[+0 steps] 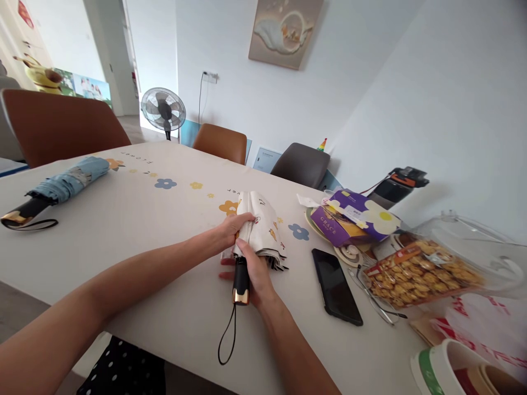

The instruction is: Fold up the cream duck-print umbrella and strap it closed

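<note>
A white folding umbrella with small printed figures lies collapsed over the table in front of me, its black and gold handle pointing toward me and a black wrist strap hanging from the end. My left hand is closed on the left side of the canopy, thumb on the cloth. Lower down, my right hand wraps round the umbrella where canopy meets handle, with its fingertips showing left of the handle. The canopy's loose edges and black rib tips fan out at the lower right.
A blue folded umbrella lies at the table's left. On the right are a black phone, eyeglasses, a purple tissue box, a snack packet, a dark bottle and a white-and-green roll. Chairs and a fan stand beyond.
</note>
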{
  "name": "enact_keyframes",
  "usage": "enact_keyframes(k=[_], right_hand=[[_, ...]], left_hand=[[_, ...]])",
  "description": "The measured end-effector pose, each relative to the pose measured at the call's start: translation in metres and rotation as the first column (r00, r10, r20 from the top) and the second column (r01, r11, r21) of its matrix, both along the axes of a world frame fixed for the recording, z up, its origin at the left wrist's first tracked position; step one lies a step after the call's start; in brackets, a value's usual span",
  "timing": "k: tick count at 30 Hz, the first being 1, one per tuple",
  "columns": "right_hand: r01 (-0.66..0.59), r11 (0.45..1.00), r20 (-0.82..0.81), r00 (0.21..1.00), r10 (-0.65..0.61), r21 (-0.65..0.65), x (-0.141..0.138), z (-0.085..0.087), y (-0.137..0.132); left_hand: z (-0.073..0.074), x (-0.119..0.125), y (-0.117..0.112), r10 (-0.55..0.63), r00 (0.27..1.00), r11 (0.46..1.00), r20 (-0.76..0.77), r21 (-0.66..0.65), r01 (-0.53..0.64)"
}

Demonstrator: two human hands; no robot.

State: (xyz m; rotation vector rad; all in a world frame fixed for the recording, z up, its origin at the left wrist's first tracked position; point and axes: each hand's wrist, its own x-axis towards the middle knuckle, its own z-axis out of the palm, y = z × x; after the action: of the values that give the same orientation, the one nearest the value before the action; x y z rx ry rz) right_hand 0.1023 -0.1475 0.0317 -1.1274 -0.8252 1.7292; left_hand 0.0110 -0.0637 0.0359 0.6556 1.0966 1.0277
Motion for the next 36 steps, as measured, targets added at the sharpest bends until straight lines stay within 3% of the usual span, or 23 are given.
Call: enact_keyframes(k=[4, 6, 8, 10, 12, 14, 16, 18, 21, 23, 29, 33, 36], right_hand=[[-0.077, 0.996, -0.037, 0.996, 0.076, -0.044, 0.001, -0.001, -0.001], [-0.058, 0.996, -0.025, 0.998, 0.057, -0.070, 0.002, -0.003, 0.002], [-0.005, 0.993, -0.040, 0.999, 0.000, -0.121, 0.004, -0.005, 0.006], [0.007, 0.979, -0.026, 1.000, -0.012, -0.202, 0.005, -0.006, 0.009], [-0.020, 0.970, 0.008, 1.000, 0.023, -0.243, 0.005, -0.008, 0.011], [-0.050, 0.971, 0.008, 0.999, 0.053, -0.234, 0.004, -0.009, 0.011], [-0.046, 0.977, -0.011, 0.999, 0.045, -0.209, 0.004, -0.009, 0.010], [-0.037, 0.985, -0.018, 0.999, 0.035, -0.168, 0.003, -0.009, 0.009], [-0.031, 0.992, -0.035, 0.999, 0.027, -0.122, 0.003, -0.008, 0.008], [-0.034, 0.991, -0.057, 0.998, 0.026, -0.133, 0.004, -0.007, 0.008], [-0.016, 0.988, -0.115, 0.993, -0.002, -0.155, 0.006, -0.009, 0.008], [-0.024, 0.992, -0.157, 0.988, 0.005, -0.122, 0.006, -0.010, 0.006], [-0.042, 0.995, -0.155, 0.987, 0.028, -0.086, 0.006, -0.009, 0.006]], left_hand=[[0.000, -0.001, -0.001, -0.189, 0.980, 0.980, -0.061, -0.071, 0.184], [0.000, -0.003, 0.001, -0.201, 0.956, 0.979, -0.212, -0.011, 0.203], [0.001, -0.006, 0.003, -0.084, 0.875, 0.980, -0.477, 0.118, 0.158], [0.003, -0.007, 0.004, 0.122, 0.719, 0.939, -0.685, 0.315, 0.141], [0.008, -0.004, 0.001, 0.274, 0.616, 0.851, -0.738, 0.485, 0.202], [0.013, 0.004, -0.007, 0.280, 0.621, 0.768, -0.732, 0.560, 0.313], [0.019, 0.016, -0.015, 0.208, 0.630, 0.709, -0.748, 0.559, 0.431], [0.022, 0.032, -0.019, 0.136, 0.570, 0.624, -0.811, 0.517, 0.587], [0.021, 0.057, -0.017, 0.081, 0.334, 0.488, -0.939, 0.329, 0.808], [0.017, 0.071, -0.011, 0.075, 0.233, 0.481, -0.970, 0.239, 0.843], [0.003, 0.088, -0.001, 0.078, 0.245, 0.557, -0.966, 0.246, 0.793], [0.009, 0.081, -0.003, 0.121, 0.279, 0.563, -0.953, 0.297, 0.771], [0.016, 0.073, -0.008, 0.240, 0.325, 0.544, -0.915, 0.404, 0.735]])
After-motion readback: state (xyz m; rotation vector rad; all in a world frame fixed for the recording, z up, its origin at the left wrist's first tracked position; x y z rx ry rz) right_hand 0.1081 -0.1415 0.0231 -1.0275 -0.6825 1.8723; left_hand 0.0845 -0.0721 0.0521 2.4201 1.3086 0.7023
